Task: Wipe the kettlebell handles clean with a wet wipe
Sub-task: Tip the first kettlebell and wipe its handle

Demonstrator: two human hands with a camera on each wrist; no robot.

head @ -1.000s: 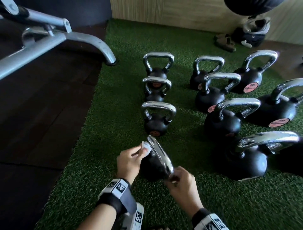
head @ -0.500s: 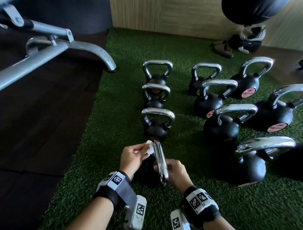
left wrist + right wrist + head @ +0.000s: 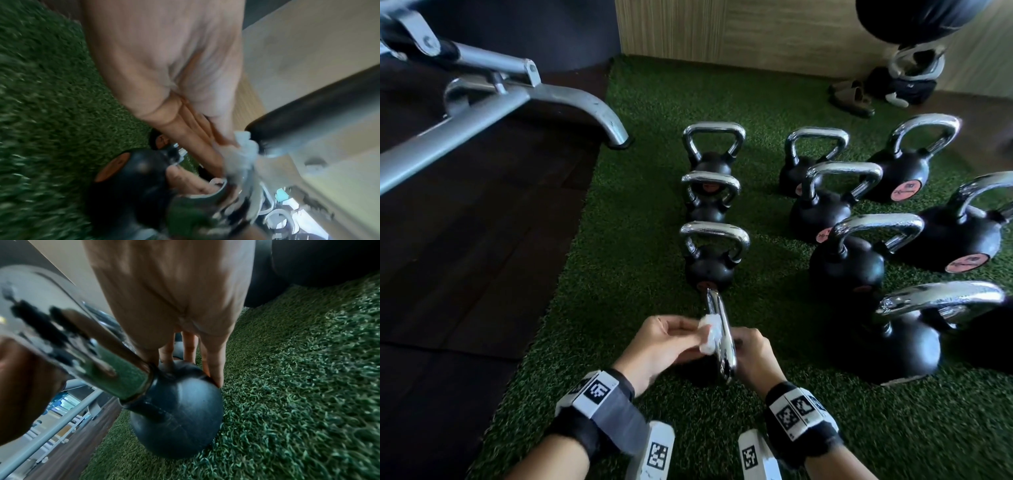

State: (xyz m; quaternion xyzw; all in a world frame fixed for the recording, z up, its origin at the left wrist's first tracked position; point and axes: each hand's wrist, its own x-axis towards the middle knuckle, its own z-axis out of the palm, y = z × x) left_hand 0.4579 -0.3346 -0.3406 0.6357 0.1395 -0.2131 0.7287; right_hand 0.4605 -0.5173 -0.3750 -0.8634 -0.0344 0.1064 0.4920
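left hand pinching wet wipe, against kettlebell handle

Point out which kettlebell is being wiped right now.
The nearest kettlebell in the left row, handle edge-on to the head camera. The left hand holds the wet wipe against it; the right hand steadies it. The others stand untouched.

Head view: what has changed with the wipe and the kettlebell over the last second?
The left hand has slid the wet wipe from the far end of the chrome handle toward its middle. The nearest kettlebell has turned, so its handle now runs straight away from the person. The right hand still steadies it; the other kettlebells have not moved.
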